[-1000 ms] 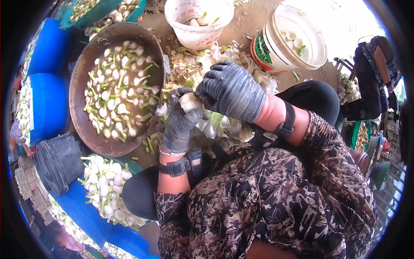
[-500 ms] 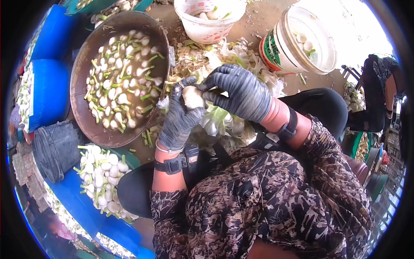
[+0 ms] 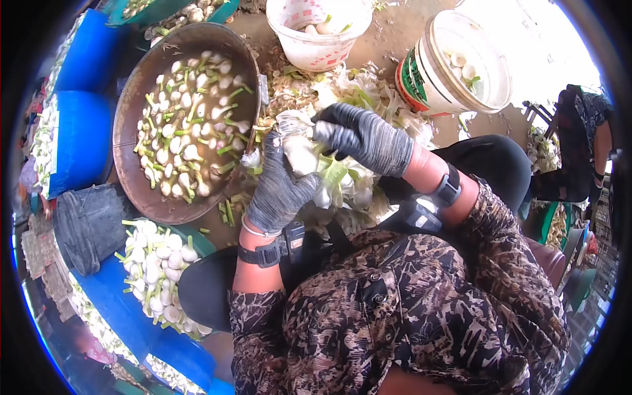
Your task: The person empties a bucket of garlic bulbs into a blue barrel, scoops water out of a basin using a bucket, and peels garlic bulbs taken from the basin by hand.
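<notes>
A white garlic bulb (image 3: pixel 301 155) with loose, pale outer skin rests in my left hand (image 3: pixel 279 181), whose gloved fingers and thumb are closed around it. At the bulb's upper right, my right hand (image 3: pixel 368 138), also in a grey glove, has its fingers curled together, and what they pinch is too blurred to make out. Beneath both hands lies a heap of peeled garlic skins and leaves (image 3: pixel 352 191). Left of my hands is a wide brown metal basin (image 3: pixel 125 155) holding murky water and many bulbs with green stems.
A white tub (image 3: pixel 316 49) and a white bucket (image 3: pixel 428 72) with bulbs inside stand beyond the heap. Piled bulbs (image 3: pixel 158 270), a dark bucket (image 3: pixel 89 224) and blue containers (image 3: pixel 79 145) are at left. Another person (image 3: pixel 582 141) is at the right edge.
The bulb now shows whiter, with skin pulled up at its top. My right hand has moved slightly down, its fingers more curled. My left hand stays around the bulb.
</notes>
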Tool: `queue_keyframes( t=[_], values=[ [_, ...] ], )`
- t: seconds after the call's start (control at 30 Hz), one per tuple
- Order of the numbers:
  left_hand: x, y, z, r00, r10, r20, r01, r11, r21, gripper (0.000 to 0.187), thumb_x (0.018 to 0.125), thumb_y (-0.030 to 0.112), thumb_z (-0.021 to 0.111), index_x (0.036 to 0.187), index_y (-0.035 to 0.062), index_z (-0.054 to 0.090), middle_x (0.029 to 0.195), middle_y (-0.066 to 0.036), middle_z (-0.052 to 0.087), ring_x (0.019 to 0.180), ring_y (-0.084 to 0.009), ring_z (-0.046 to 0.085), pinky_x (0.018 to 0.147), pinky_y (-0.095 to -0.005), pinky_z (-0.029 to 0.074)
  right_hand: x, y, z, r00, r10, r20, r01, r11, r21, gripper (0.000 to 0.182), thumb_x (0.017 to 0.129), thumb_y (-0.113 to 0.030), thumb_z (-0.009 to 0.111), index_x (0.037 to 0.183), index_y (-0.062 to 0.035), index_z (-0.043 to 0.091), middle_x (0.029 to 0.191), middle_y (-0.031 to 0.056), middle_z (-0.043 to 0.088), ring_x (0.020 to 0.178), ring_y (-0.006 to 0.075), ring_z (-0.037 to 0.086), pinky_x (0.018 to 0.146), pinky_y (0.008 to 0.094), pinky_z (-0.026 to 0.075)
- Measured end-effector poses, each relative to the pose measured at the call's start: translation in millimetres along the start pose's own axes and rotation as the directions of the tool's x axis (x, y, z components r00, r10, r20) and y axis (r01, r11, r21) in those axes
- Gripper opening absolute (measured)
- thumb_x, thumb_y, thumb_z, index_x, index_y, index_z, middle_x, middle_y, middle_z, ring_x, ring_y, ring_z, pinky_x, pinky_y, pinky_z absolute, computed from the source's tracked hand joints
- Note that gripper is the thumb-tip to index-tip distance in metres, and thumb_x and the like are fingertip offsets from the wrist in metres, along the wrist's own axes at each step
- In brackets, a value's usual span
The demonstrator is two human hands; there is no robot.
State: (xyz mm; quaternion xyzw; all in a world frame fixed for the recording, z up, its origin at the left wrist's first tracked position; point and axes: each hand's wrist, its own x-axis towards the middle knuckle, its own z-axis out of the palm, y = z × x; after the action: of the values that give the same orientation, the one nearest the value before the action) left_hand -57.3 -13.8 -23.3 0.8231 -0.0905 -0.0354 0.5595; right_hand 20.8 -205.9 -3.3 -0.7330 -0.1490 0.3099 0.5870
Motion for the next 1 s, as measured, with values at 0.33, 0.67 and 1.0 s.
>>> queue_keyframes(
  t=[0.33,0.67,1.0],
  values=[
    [1,-8,14,0.981,-0.093,-0.172,0.073,0.990,-0.117,0.051,0.089,0.013,0.064,0.132,0.0027,0.040,0.124,-0.010,0.048,0.112,-0.0186,0.049,0.099,-0.0316,0.041,-3,12,23,0.912,-0.362,-0.193,0.302,0.911,-0.282,0.013,0.081,-0.013,0.069,0.088,-0.0032,0.063,0.080,0.0156,0.067,0.073,0.0319,0.065,0.067,0.0386,0.051],
    [1,-12,32,0.946,-0.214,-0.246,0.162,0.963,-0.215,0.043,0.087,0.012,0.064,0.124,0.0016,0.045,0.114,-0.008,0.054,0.103,-0.0161,0.053,0.093,-0.0300,0.045,-2,18,20,0.978,-0.013,-0.208,-0.001,0.998,-0.068,0.028,0.085,-0.024,0.065,0.087,0.0033,0.065,0.073,0.0164,0.066,0.070,0.0228,0.065,0.069,0.0350,0.051],
    [-7,17,30,0.933,-0.339,-0.117,0.206,0.773,-0.600,0.031,0.089,0.003,0.058,0.120,0.0017,0.052,0.110,-0.008,0.059,0.084,-0.0123,0.062,0.076,-0.0263,0.052,33,40,-34,0.857,-0.289,-0.427,0.046,0.868,-0.495,0.029,0.085,-0.031,0.069,0.099,-0.0063,0.066,0.080,0.0083,0.067,0.073,0.0174,0.063,0.069,0.0332,0.051]
  ],
)
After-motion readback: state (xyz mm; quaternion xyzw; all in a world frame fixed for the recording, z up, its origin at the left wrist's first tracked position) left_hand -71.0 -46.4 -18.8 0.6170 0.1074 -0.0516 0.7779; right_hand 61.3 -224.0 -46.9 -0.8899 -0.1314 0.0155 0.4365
